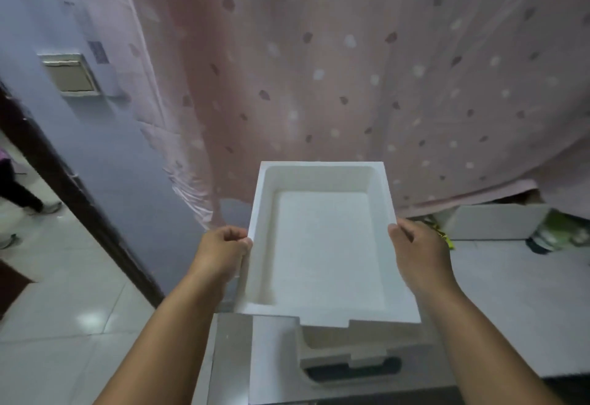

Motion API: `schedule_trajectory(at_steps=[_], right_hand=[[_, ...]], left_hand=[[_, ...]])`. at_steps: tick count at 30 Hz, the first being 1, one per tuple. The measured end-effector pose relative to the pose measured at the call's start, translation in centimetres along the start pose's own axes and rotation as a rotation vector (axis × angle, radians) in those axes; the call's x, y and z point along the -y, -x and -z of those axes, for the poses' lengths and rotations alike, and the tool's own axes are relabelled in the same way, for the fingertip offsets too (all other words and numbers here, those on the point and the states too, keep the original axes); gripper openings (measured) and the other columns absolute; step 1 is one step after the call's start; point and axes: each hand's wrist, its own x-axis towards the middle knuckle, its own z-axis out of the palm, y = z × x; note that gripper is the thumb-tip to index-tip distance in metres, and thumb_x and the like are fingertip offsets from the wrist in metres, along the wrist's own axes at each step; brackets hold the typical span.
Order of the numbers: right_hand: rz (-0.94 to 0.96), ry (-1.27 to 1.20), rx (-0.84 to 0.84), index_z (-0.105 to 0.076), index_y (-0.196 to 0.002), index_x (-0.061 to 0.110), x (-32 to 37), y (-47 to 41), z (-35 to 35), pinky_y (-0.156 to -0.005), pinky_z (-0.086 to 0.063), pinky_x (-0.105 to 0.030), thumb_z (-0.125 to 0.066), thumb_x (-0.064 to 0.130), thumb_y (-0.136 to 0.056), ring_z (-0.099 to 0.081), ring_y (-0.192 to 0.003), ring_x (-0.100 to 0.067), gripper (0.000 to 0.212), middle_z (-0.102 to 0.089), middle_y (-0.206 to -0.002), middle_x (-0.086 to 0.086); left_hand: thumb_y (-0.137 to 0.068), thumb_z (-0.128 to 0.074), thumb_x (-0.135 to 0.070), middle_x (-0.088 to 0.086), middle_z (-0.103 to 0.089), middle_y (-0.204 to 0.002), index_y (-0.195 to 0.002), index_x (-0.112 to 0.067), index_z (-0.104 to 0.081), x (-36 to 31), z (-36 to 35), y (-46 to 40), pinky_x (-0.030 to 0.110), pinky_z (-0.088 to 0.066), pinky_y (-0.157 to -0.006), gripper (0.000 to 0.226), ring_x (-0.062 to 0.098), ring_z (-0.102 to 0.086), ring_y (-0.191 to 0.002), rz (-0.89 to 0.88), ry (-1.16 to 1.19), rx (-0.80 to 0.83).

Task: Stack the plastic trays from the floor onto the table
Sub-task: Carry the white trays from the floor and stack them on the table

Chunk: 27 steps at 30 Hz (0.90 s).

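Note:
I hold a white plastic tray (325,238) in front of me, its open side up and a notch in its near wall. My left hand (223,251) grips the tray's left rim and my right hand (421,251) grips the right rim. Directly below the held tray, a stack of similar white trays (348,350) stands on a grey table (271,356). The held tray hangs a little above the stack and hides most of it.
A pink dotted curtain (351,69) hangs close behind the tray. A white box (498,222) and green items (555,229) lie at the right. Tiled floor (64,309) and a dark door frame (73,197) are at the left, with a person's leg (19,194) beyond.

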Motion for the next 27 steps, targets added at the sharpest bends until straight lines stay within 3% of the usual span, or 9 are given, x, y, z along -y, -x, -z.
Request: schedule_trajectory(at_steps=[2, 6, 11, 15, 17, 19, 21, 23, 27], right_hand=[[-0.009, 0.077, 0.035, -0.034, -0.063, 0.008, -3.3, -1.8, 0.9, -0.054, -0.022, -0.035, -0.051, 0.023, -0.093, -0.030, -0.055, -0.019, 0.037, -0.032, -0.057, -0.001], [-0.052, 0.157, 0.132, -0.042, -0.067, 0.001, -8.6, -4.0, 1.0, -0.053, -0.027, -0.035, -0.051, 0.024, -0.092, -0.041, -0.060, -0.023, 0.035, -0.045, -0.062, -0.009], [-0.115, 0.146, 0.247, -0.054, -0.076, -0.002, -11.5, -5.0, -0.7, -0.062, -0.043, -0.036, -0.051, 0.025, -0.093, -0.054, -0.071, -0.026, 0.032, -0.057, -0.072, -0.013], [-0.183, 0.147, 0.314, -0.047, -0.069, 0.000, -12.7, -5.2, -1.8, -0.053, -0.030, -0.033, -0.049, 0.025, -0.095, -0.045, -0.058, -0.023, 0.036, -0.047, -0.061, -0.008], [-0.215, 0.168, 0.321, -0.050, -0.073, -0.003, -13.4, -5.2, -2.0, -0.054, -0.030, -0.032, -0.049, 0.027, -0.095, -0.049, -0.061, -0.026, 0.037, -0.051, -0.063, -0.014], [-0.241, 0.208, 0.338, -0.060, -0.084, -0.002, -13.5, -5.3, -2.3, -0.062, -0.039, -0.034, -0.050, 0.031, -0.095, -0.060, -0.078, -0.032, 0.036, -0.062, -0.079, -0.016], [-0.269, 0.243, 0.314, -0.063, -0.121, 0.007, -13.1, -5.4, -1.9, -0.086, -0.047, -0.039, -0.050, 0.038, -0.097, -0.059, -0.109, -0.032, 0.041, -0.061, -0.119, -0.015], [-0.266, 0.284, 0.237, -0.045, -0.147, 0.015, -12.4, -5.6, -1.2, -0.101, -0.043, -0.042, -0.050, 0.042, -0.097, -0.050, -0.128, -0.032, 0.057, -0.042, -0.146, -0.014], [-0.167, 0.289, 0.140, -0.040, -0.150, 0.020, -11.6, -5.8, -0.5, -0.099, -0.044, -0.041, -0.049, 0.045, -0.097, -0.053, -0.124, -0.030, 0.059, -0.036, -0.152, -0.010]], left_hand=[[-0.090, -0.059, 0.006, -0.002, -0.056, -0.045, -0.071, -0.007, -0.066, 1.3, -3.6, -0.4, 0.021, -0.036, -0.050, 0.024, 0.010, -0.042, -0.036, 0.056, -0.037, 0.009], [-0.092, -0.056, 0.006, 0.006, -0.057, -0.053, -0.076, -0.001, -0.066, 4.1, -8.2, -0.6, 0.023, -0.041, -0.052, 0.019, 0.017, -0.045, -0.045, 0.196, -0.088, 0.018], [-0.087, -0.055, 0.011, 0.016, -0.058, -0.068, -0.069, -0.001, -0.064, 6.4, -9.8, -0.2, 0.036, -0.045, -0.071, 0.024, 0.025, -0.052, -0.069, 0.320, -0.097, 0.006], [-0.089, -0.055, 0.012, 0.016, -0.060, -0.072, -0.068, -0.002, -0.062, 7.4, -10.4, -0.7, 0.040, -0.050, -0.076, 0.026, 0.025, -0.055, -0.070, 0.358, -0.067, -0.022], [-0.089, -0.058, 0.010, 0.016, -0.060, -0.073, -0.072, -0.003, -0.063, 7.7, -10.7, -0.9, 0.043, -0.054, -0.078, 0.022, 0.026, -0.056, -0.071, 0.370, -0.082, -0.017], [-0.088, -0.063, 0.003, 0.017, -0.063, -0.084, -0.091, -0.002, -0.066, 8.2, -10.5, -1.1, 0.042, -0.055, -0.078, 0.007, 0.027, -0.058, -0.072, 0.395, -0.097, 0.002], [-0.089, -0.069, -0.015, 0.017, -0.067, -0.111, -0.124, -0.007, -0.061, 8.5, -10.4, -1.6, 0.041, -0.054, -0.087, 0.037, 0.031, -0.065, -0.093, 0.395, -0.152, 0.013], [-0.091, -0.066, -0.028, 0.015, -0.058, -0.137, -0.142, -0.010, -0.048, 8.2, -9.7, -2.2, 0.049, -0.048, -0.104, 0.057, 0.036, -0.059, -0.118, 0.334, -0.223, -0.032], [-0.096, -0.055, -0.036, 0.014, -0.047, -0.149, -0.149, -0.018, -0.037, 7.5, -9.2, -3.7, 0.054, -0.041, -0.110, 0.059, 0.037, -0.048, -0.132, 0.194, -0.268, -0.094]])
